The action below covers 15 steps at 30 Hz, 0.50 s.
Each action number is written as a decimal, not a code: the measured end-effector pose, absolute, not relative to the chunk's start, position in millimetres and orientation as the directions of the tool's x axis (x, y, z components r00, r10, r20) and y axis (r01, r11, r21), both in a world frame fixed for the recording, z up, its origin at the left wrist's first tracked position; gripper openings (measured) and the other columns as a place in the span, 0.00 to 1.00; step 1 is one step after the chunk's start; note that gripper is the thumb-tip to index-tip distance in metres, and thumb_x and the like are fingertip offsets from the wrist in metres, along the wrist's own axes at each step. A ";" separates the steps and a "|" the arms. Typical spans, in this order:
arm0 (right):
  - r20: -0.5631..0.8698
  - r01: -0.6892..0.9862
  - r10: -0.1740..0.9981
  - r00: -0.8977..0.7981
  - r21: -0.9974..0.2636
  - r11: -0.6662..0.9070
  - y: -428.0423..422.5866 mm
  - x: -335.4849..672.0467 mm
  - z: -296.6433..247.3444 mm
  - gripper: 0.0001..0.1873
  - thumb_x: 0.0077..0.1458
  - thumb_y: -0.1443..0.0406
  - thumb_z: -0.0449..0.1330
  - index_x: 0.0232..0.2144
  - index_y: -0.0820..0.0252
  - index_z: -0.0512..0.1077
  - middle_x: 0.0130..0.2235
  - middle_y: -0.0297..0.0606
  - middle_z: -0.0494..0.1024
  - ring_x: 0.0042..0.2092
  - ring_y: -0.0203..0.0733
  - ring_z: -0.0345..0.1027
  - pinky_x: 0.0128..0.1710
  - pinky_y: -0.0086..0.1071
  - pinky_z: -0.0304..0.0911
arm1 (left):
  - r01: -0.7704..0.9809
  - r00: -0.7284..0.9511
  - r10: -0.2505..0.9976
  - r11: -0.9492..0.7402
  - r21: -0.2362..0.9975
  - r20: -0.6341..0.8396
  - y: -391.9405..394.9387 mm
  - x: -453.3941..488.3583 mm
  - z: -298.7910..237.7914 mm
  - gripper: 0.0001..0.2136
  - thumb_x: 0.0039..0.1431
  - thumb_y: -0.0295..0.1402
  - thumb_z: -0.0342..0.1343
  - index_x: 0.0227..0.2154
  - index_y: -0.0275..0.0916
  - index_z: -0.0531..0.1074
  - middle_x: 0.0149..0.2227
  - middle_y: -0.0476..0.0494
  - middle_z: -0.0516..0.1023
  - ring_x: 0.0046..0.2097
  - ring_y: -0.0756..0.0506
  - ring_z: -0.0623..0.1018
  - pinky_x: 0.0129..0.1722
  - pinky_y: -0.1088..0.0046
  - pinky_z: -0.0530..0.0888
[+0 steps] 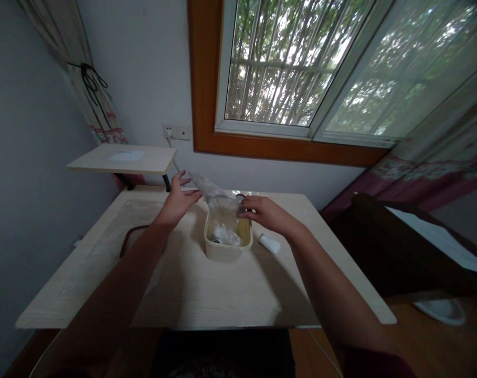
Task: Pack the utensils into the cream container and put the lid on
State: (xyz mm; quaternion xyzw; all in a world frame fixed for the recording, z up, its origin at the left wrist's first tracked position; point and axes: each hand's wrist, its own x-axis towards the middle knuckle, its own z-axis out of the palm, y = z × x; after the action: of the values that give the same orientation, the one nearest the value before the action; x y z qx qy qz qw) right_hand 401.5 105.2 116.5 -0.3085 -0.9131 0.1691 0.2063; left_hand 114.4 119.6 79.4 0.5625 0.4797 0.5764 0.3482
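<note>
A cream plastic bin (227, 253) stands on the table in front of me. A clear plastic bag (218, 202) rises out of it, and its crumpled lower part lies inside the bin. My right hand (265, 213) is closed at the bag's right side, with the fingers pinching the film over the bin's right rim. Left of the bag is my left hand (178, 202), its thumb and fingers apart. Its fingertips come close to the bag's upper left edge; whether they touch it I cannot tell. A small white tube-like item (269, 243) lies right of the bin.
A raised shelf (159, 159) with a paper label (127, 156) stands at the table's back left. Clear sheeting (116, 236) and a brown handle-like loop (125, 242) lie on the left, partly behind my forearm. A dark covered piece of furniture (383, 247) stands to the right.
</note>
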 end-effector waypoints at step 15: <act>0.596 0.480 0.508 -0.622 -0.223 0.849 63.2 389.2 143.1 0.32 0.58 0.61 0.67 0.62 0.45 0.62 0.60 0.45 0.66 0.58 0.52 0.64 0.55 0.49 0.67 | 0.145 0.035 0.884 -0.466 0.873 0.467 86.5 146.3 128.2 0.15 0.59 0.38 0.61 0.48 0.40 0.73 0.30 0.51 0.76 0.28 0.52 0.77 0.29 0.78 0.74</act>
State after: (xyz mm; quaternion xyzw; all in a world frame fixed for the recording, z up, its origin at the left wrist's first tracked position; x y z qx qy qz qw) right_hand 389.2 63.2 143.1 -0.2743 -0.9003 0.0209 0.3374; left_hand 146.3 86.5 128.2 0.6415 0.4010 0.5672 0.3256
